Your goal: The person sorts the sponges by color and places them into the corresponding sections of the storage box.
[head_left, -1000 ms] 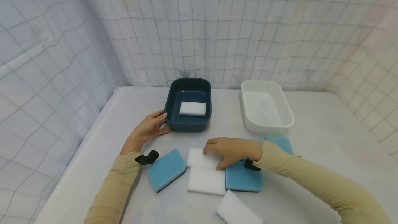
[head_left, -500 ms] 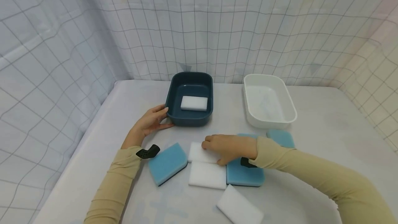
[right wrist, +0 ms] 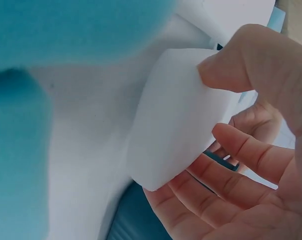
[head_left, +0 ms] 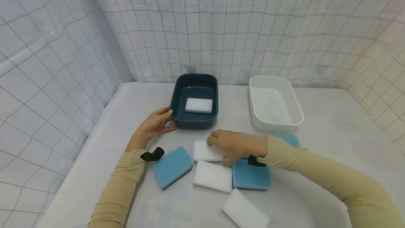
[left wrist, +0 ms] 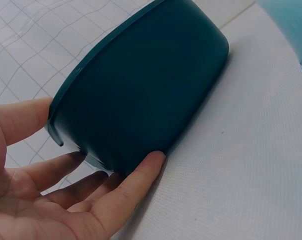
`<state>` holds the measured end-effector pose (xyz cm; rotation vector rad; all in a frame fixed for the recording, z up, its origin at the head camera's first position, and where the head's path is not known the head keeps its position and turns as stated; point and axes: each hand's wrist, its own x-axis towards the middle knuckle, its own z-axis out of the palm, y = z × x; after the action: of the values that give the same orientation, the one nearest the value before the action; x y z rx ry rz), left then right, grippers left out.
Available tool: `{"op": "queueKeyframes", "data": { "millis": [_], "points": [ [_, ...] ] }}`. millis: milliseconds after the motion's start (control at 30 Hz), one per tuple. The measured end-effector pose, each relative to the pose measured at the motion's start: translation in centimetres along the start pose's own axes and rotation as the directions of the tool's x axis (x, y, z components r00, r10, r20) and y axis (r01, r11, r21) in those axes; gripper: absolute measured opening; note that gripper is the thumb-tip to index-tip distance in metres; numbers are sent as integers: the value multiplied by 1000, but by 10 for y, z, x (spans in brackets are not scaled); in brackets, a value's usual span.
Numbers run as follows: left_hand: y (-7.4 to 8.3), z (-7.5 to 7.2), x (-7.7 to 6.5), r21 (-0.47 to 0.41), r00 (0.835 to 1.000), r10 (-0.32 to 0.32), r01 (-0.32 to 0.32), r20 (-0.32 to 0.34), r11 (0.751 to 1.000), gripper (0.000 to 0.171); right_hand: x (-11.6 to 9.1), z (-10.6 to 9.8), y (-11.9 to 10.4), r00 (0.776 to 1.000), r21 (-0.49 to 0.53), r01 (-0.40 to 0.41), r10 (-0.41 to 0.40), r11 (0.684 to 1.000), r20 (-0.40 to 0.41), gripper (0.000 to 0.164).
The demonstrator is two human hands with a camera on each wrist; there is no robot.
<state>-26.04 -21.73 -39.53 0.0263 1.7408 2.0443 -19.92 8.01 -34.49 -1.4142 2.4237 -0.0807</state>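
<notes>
My right hand (head_left: pixel 232 143) pinches a white sponge (head_left: pixel 204 150) on the table, thumb on one edge and fingertips along the opposite side, as the right wrist view shows. Another white sponge (head_left: pixel 213 176) lies just nearer, a little turned. My left hand (head_left: pixel 156 124) touches the left side of a dark blue bin (head_left: pixel 194 124), its fingers spread fairly straight against the wall and rim in the left wrist view. Inside that bin lies one white sponge (head_left: pixel 198 105). A blue sponge (head_left: pixel 173 167) sits below my left wrist, and another blue sponge (head_left: pixel 252 175) below my right wrist.
A white bin (head_left: pixel 275 110) with nothing in it stands at the back right. One more blue sponge (head_left: pixel 288 139) shows partly behind my right sleeve. A white sponge (head_left: pixel 245 209) lies askew near the front. Checked curtains (head_left: pixel 202 31) hang behind the table and at its sides.
My right hand now grips the far white sponge and has shifted it slightly away, toward the bins. The nearer white sponge has turned a little. My left hand stays at the dark blue bin.
</notes>
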Motion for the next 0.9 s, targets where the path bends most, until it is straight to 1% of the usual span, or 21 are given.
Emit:
{"op": "queueKeyframes", "data": {
  "millis": [233, 433, 633, 700, 833, 900],
  "points": [
    [1, -1, 2, -5, 1000, 11, -11, 22, 1000, 59, -5, -7, 4, 1000, 22, 12, -12, 1000, -27, 51],
    [1, 0, 1, 0, 1000, 3, -3, 17, 1000, 59, -8, -12, 4, 999, 27, 0, 1, 1000, -47, 51],
    [2, 1, 3, 2, 1000, 15, -15, 16, 1000, 61, -10, -18, 8, 997, 12, 22, -21, 1000, -80, 51],
    [1, 0, 2, -5, 1000, 9, -9, 17, 1000, 61, -10, -20, 8, 996, 11, 18, -17, 1000, -82, 51],
    [1, 0, 1, -9, 1000, -8, 8, 14, 1000, 60, -9, -24, 6, 995, -1, 34, -34, 999, -95, 50],
    [1, -1, 1, -2, 1000, -7, 7, 11, 1000, 60, -9, -26, 6, 994, -9, 39, -39, 999, -102, 50]
  ]
}}
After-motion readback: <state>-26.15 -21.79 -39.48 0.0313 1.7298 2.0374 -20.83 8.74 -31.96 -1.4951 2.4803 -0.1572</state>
